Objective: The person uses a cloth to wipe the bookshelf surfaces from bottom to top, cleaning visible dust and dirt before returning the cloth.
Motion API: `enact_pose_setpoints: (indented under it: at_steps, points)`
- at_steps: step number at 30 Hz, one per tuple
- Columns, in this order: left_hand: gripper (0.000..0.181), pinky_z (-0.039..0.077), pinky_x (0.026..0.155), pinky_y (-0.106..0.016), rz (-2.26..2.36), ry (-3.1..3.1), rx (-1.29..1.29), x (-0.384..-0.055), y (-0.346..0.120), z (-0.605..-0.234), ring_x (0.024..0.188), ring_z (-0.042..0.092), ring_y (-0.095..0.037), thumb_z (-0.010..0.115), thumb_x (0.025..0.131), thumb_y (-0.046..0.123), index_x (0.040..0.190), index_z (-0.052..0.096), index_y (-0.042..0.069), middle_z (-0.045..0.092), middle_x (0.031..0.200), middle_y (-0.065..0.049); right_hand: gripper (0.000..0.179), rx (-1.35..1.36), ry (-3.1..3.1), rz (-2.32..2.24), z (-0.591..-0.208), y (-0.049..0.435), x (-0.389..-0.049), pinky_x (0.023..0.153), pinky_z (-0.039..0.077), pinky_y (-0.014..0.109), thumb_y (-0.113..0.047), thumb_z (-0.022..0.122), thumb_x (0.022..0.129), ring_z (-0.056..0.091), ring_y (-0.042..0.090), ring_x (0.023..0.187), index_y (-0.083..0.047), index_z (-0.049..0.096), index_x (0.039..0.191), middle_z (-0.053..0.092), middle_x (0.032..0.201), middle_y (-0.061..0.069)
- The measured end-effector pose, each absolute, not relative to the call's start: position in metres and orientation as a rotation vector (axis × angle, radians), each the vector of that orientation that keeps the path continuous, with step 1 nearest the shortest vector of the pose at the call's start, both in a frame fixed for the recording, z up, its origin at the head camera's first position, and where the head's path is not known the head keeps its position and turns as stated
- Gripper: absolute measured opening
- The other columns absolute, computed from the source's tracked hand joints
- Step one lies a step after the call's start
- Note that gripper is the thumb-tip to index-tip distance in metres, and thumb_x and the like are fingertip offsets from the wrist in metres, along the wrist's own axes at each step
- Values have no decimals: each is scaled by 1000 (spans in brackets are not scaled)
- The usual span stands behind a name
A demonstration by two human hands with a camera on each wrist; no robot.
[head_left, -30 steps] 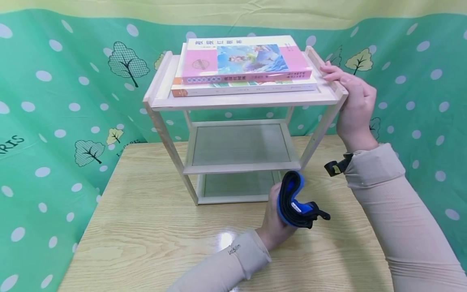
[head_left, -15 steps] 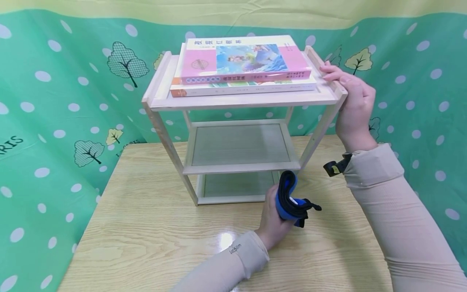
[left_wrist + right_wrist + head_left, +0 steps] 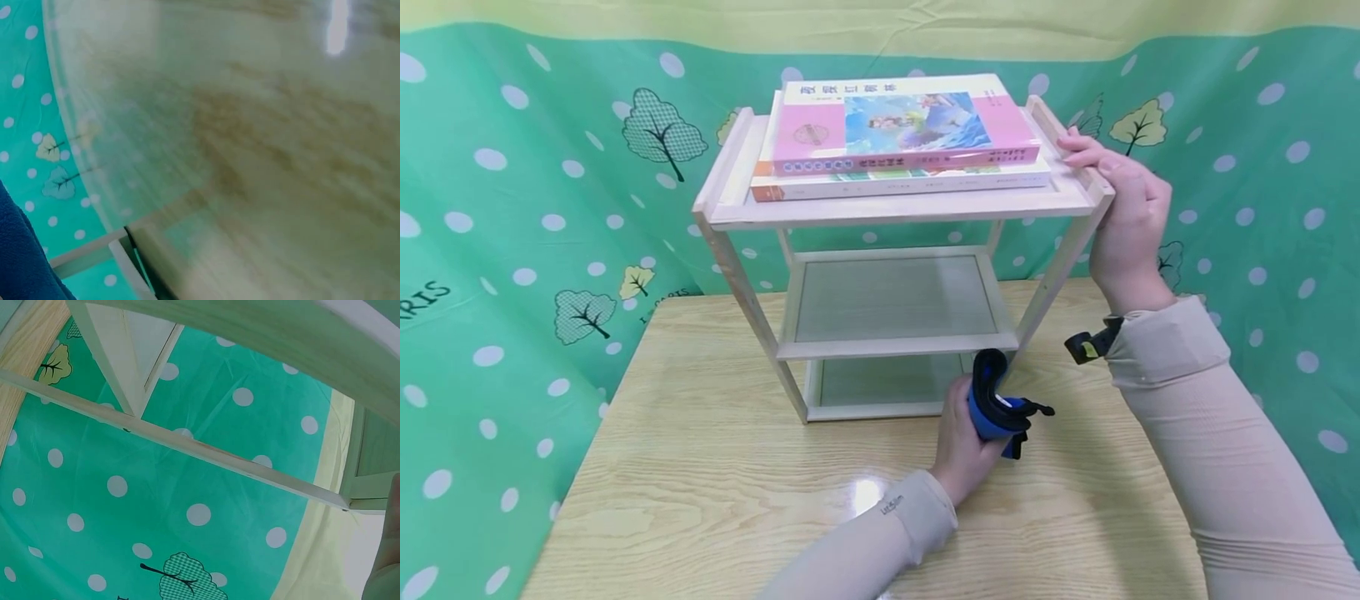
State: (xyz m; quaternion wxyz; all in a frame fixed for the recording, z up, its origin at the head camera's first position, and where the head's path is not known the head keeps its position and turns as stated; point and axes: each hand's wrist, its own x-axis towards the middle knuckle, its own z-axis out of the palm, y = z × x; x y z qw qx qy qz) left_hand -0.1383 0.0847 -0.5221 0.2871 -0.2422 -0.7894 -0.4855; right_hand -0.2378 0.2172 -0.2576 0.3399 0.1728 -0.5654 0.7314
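My left hand (image 3: 961,442) grips a folded blue cloth (image 3: 995,427) with black edging and a small black loop, low by the front right leg of a pale wooden shelf. A fuzzy blue corner of this cloth (image 3: 24,250) shows at the left edge of the left wrist view. Up on the right, my right hand (image 3: 1131,217) holds the raised side rail of the shelf's top tier (image 3: 895,210), fingers over the rail. Two stacked books, a pink-covered book (image 3: 820,133) above a white-spined book (image 3: 880,185), lie flat on that tier.
Below are the shelf's middle tier (image 3: 895,296) and bottom tier (image 3: 887,385). The shelf stands on a wood-grain table (image 3: 700,500). Behind and beside it hangs a green dotted curtain (image 3: 550,167). A black strap (image 3: 1093,340) hangs at the right wrist.
My left hand has shifted slightly left, and the cloth in it has turned and moved a little to the left. The right hand stays on the rail; shelf and books have not moved.
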Motion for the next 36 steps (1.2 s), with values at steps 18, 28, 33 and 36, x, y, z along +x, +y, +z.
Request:
enact_pose_setpoints:
  at_steps: [18, 28, 33, 36]
  points:
    - [73, 47, 104, -37, -1417, -2240, -502, -146, 93, -518, 119, 54, -22, 74, 88, 27, 144, 31, 9, 49, 134, -11, 40, 396, -1469, 1983, -256, 218, -237, 113, 38, 25, -3, 39, 93, 63, 25, 123, 2, 75, 78, 78, 97, 4]
    - [74, 45, 106, -41, -1483, -2335, -325, -156, 113, -503, 122, 53, -24, 73, 90, 29, 144, 29, 6, 48, 134, -14, 40, 379, -1420, 2013, -257, 216, -238, 112, 40, 26, -3, 38, 93, 64, 25, 121, 4, 74, 77, 78, 95, 6]
    - [73, 45, 107, -38, -1542, -2339, -278, -160, 121, -499, 122, 52, -22, 72, 90, 33, 144, 30, 7, 48, 135, -12, 41, 400, -1419, 1978, -258, 216, -239, 111, 41, 28, -3, 38, 93, 64, 27, 120, 3, 75, 77, 78, 95, 7]
    - [73, 46, 106, -37, -1586, -2357, -226, -162, 126, -498, 121, 53, -19, 72, 90, 36, 143, 31, 8, 50, 133, -9, 41, 409, -1426, 1965, -259, 215, -240, 111, 42, 30, -3, 38, 93, 64, 27, 121, 2, 75, 77, 78, 97, 8]
